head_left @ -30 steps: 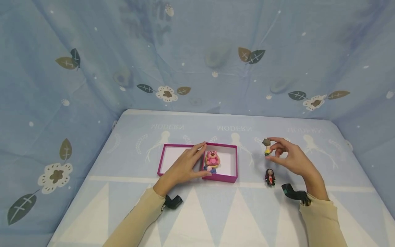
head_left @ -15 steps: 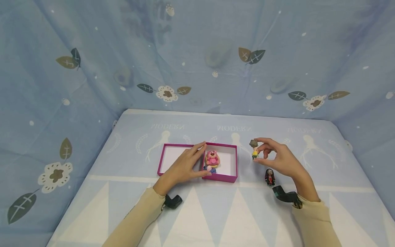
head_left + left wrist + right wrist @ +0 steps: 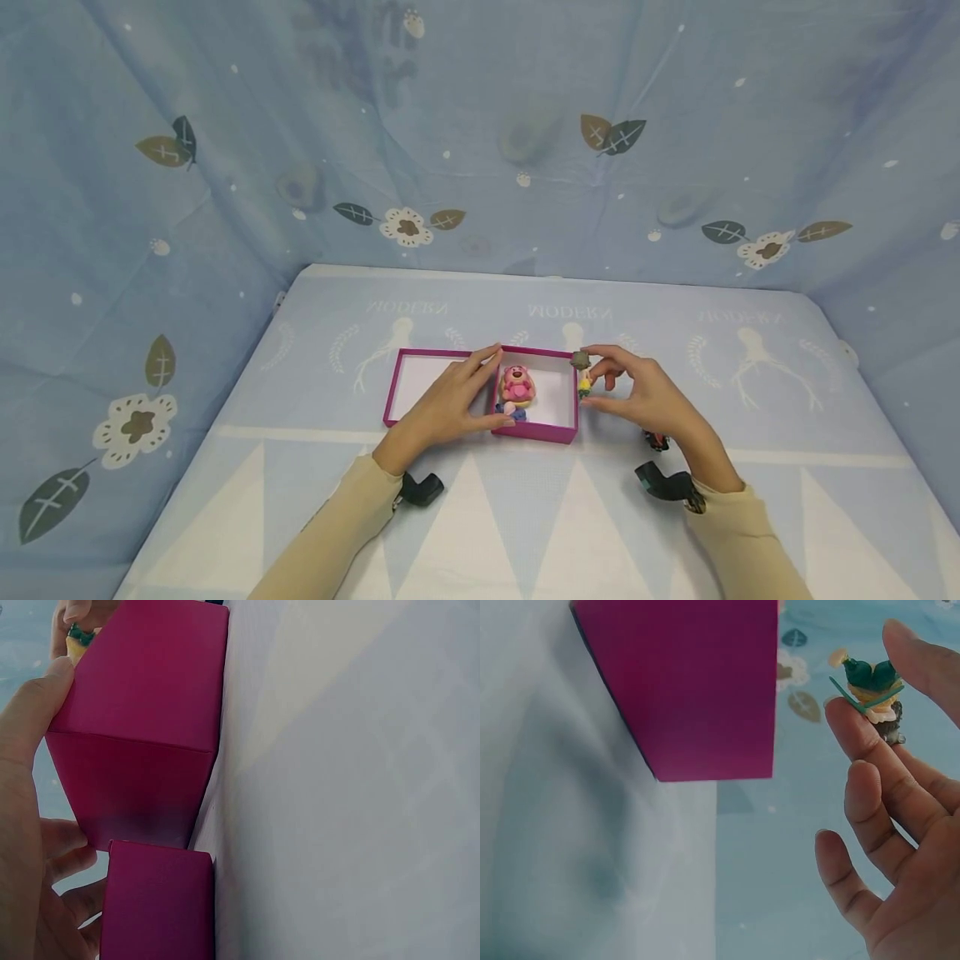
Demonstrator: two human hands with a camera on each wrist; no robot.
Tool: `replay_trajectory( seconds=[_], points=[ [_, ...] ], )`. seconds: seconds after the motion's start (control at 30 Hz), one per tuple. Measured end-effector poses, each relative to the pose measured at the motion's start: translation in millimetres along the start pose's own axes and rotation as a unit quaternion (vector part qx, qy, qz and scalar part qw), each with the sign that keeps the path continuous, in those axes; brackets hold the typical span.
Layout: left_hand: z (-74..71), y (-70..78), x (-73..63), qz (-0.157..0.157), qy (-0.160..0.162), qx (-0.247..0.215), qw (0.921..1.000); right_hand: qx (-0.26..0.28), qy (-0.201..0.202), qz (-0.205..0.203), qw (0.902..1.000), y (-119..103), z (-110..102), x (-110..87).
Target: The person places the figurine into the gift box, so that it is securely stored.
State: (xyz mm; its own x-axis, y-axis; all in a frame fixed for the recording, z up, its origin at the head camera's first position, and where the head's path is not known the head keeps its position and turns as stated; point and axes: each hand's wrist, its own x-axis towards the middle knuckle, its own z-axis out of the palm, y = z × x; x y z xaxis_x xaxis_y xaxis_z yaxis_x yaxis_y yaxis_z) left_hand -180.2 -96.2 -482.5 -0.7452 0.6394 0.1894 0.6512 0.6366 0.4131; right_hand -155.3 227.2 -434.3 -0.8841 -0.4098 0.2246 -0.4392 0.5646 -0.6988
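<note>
My left hand holds the left end of an open magenta box, thumb at its front rim and fingers reaching its back left corner. Inside lies a pink bear figurine with a small blue-and-pink figurine in front of it. My right hand pinches a small figurine with a grey-brown head, yellow middle and green base between thumb and fingertips. It is upright at the box's right rim in the head view. In the right wrist view, the figurine's green underside shows beside the box wall.
A shallower magenta tray or lid with a white inside lies left of the box, partly behind my left hand. A dark-haired figurine in red and black lies on the patterned cloth, mostly hidden under my right wrist. Blue curtains surround the table.
My right hand has carried the yellow-and-green figurine left, from beyond the dark-haired figurine to the box's right rim. My left hand and the box have stayed put.
</note>
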Motion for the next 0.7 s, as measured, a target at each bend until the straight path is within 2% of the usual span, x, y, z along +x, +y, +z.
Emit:
replay_trajectory(
  seconds=[0.7],
  points=[
    [0.6,0.0,0.2,-0.001,0.001,0.003,1.0,0.014,-0.041,-0.003,0.999,-4,33,8.5]
  ],
)
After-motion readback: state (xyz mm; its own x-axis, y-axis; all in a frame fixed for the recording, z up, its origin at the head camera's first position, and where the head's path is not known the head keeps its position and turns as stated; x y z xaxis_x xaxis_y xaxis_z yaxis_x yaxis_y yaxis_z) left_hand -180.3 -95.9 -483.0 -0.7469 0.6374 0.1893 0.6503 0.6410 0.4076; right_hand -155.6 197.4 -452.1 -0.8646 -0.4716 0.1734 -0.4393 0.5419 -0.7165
